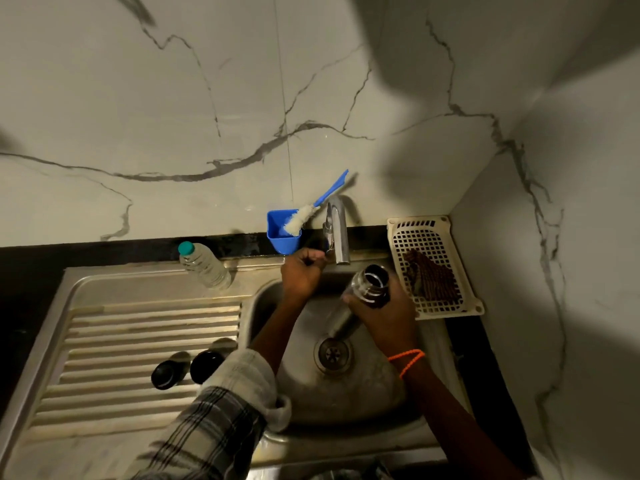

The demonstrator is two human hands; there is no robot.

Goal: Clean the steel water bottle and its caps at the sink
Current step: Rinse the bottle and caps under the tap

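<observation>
My right hand (384,315) grips the steel water bottle (370,284) over the sink bowl (349,393), with its open mouth tilted up just below and right of the tap spout (341,237). My left hand (303,271) is closed on the tap's handle beside the spout. Two dark caps (166,374) (207,365) lie side by side on the ribbed drainboard (138,341), left of the bowl. I cannot tell whether water is running.
A blue cup (282,237) with a blue-handled bottle brush (311,211) stands behind the sink. A clear plastic bottle (204,266) with a teal cap sits at the back left. A cream perforated tray (433,237) holding a dark cloth lies right of the tap, against the corner wall.
</observation>
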